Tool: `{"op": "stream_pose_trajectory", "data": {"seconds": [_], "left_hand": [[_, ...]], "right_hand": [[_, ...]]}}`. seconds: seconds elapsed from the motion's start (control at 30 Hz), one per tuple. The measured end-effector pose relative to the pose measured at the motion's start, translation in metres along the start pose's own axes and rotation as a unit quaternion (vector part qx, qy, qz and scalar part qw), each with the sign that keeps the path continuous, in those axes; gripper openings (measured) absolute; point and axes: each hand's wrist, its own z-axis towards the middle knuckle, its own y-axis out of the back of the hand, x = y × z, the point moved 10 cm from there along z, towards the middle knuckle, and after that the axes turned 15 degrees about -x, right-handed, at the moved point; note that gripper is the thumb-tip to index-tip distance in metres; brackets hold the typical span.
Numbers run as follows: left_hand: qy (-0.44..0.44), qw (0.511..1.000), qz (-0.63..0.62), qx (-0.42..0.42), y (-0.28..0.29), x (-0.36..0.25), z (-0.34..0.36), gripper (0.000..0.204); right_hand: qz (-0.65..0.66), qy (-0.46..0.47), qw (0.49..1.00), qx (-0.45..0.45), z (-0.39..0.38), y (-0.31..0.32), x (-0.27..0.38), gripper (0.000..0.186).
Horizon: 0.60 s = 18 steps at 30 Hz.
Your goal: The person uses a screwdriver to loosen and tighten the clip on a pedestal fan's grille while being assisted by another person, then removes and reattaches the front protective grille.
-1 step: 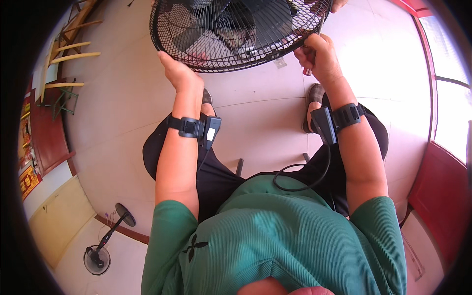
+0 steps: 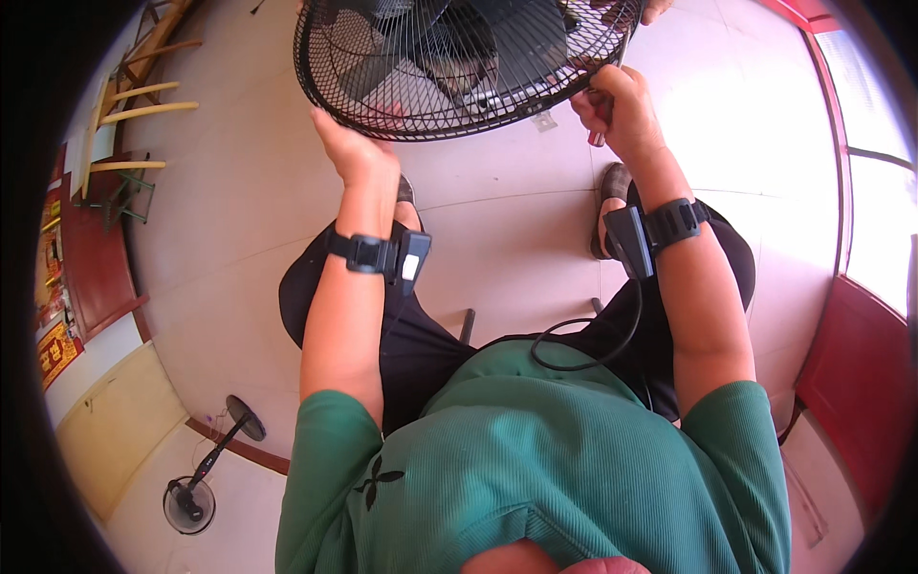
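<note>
A round black wire fan guard (image 2: 459, 57) with the fan blades behind it fills the top of the view, tilted toward me. My left hand (image 2: 359, 153) grips its lower left rim from below. My right hand (image 2: 622, 110) is closed at the lower right rim, and a small reddish tip (image 2: 595, 140) sticks out under the fist. Each wrist carries a black strapped device (image 2: 382, 256), and a black cable (image 2: 593, 335) runs from the right one. Another person's fingers (image 2: 656, 10) touch the guard's top right edge.
I sit over a pale tiled floor (image 2: 516, 249), my sandalled foot (image 2: 612, 191) below the guard. Wooden chairs (image 2: 129, 105) stand at the upper left, and a pedestal fan (image 2: 196, 493) lies at the lower left. A red door frame (image 2: 851, 383) closes the right side.
</note>
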Motion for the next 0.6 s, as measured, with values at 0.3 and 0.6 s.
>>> {"op": "stream_pose_trajectory", "data": {"seconds": [0.3, 0.6], "left_hand": [[0.209, 0.907, 0.060, 0.360, -0.041, 0.061, -0.130, 0.041], [0.273, 0.897, -0.032, 0.346, -0.055, 0.069, -0.130, 0.035]], "right_hand": [[0.042, 0.046, 0.998, -0.009, -0.007, 0.001, 0.007, 0.021], [0.012, 0.022, 1.000, -0.016, -0.012, -0.005, 0.004, 0.021]]}}
